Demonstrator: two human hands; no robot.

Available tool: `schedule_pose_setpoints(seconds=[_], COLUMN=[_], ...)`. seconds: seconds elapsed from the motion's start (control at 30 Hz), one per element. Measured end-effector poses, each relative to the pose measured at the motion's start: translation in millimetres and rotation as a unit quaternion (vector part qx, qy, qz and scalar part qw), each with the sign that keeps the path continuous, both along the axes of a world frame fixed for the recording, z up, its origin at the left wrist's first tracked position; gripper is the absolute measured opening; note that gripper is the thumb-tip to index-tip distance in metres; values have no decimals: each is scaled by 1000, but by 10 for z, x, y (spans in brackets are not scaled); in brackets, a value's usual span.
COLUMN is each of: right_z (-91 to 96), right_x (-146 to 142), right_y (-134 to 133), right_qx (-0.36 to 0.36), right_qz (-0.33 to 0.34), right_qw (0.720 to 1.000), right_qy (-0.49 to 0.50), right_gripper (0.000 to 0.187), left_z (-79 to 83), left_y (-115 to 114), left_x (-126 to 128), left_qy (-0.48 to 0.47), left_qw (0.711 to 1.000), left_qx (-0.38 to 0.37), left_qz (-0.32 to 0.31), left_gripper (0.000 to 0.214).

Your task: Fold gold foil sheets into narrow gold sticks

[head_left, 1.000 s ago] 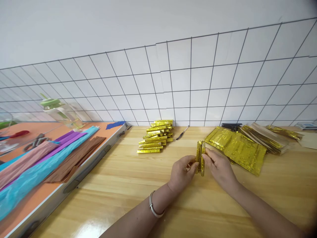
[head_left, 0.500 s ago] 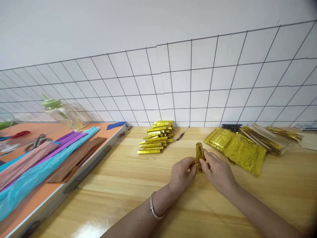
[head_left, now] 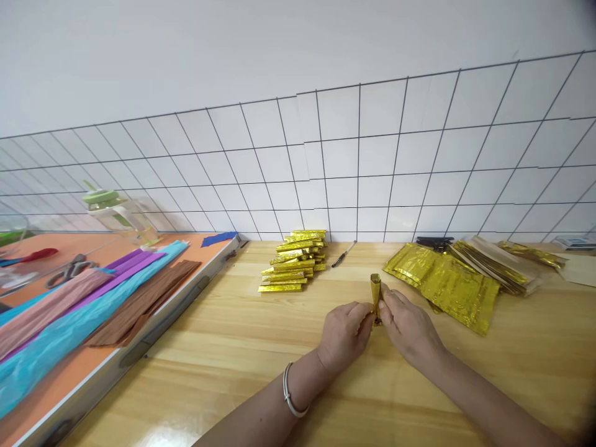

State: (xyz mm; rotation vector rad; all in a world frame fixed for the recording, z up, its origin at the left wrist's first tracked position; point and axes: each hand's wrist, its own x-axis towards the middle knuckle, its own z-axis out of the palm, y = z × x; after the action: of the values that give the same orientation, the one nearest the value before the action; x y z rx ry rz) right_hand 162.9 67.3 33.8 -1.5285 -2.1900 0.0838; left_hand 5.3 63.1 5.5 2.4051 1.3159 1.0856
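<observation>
Both of my hands pinch a narrow folded gold foil strip (head_left: 375, 290) that stands upright on the wooden table (head_left: 233, 347). My left hand (head_left: 345, 335), with a silver bangle on the wrist, grips its lower left side. My right hand (head_left: 406, 327) presses the strip from the right, fingers closed on it. A stack of folded gold strips (head_left: 292, 261) lies beyond my left hand. A pile of flat gold foil sheets (head_left: 447, 284) lies just right of my right hand.
A black pen (head_left: 343, 253) lies by the grid wall. At the left, an orange board (head_left: 56, 372) carries crepe paper strips in blue (head_left: 69, 329), pink, purple and brown, scissors (head_left: 67, 269) and a green-lidded bottle (head_left: 116, 214). More foil and paper sheets (head_left: 505, 261) sit at the far right.
The gold strip has been folded narrower between my fingers; its two side-by-side halves are now pressed into one. Both hands stayed in about the same place.
</observation>
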Motion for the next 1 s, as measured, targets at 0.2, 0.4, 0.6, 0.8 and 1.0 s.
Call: schedule_pose_setpoints(seconds=[0.2, 0.4, 0.6, 0.8, 1.0], right_z=[-10, -20, -35, -70, -42], right_x=[-19, -37, -54, -70, -60], right_y=[7, -13, -19, -21, -20], right_qx=[-5, -1, 3, -1, -12], right_qz=[4, 4, 5, 7, 20], right_qw=[1000, 1000, 1000, 1000, 999], right_qy=[4, -10, -4, 1, 25], right_gripper=[41, 43, 42, 43, 42], left_z=[4, 33, 56, 92, 149], left_y=[-3, -11, -34, -67, -73], left_x=[-10, -1, 24, 48, 34], left_qy=[40, 54, 13, -6, -18], left_qw=[999, 998, 998, 995, 996], left_qx=[18, 23, -24, -68, -72], left_qz=[20, 35, 56, 76, 55], left_gripper=[15, 16, 12, 11, 16])
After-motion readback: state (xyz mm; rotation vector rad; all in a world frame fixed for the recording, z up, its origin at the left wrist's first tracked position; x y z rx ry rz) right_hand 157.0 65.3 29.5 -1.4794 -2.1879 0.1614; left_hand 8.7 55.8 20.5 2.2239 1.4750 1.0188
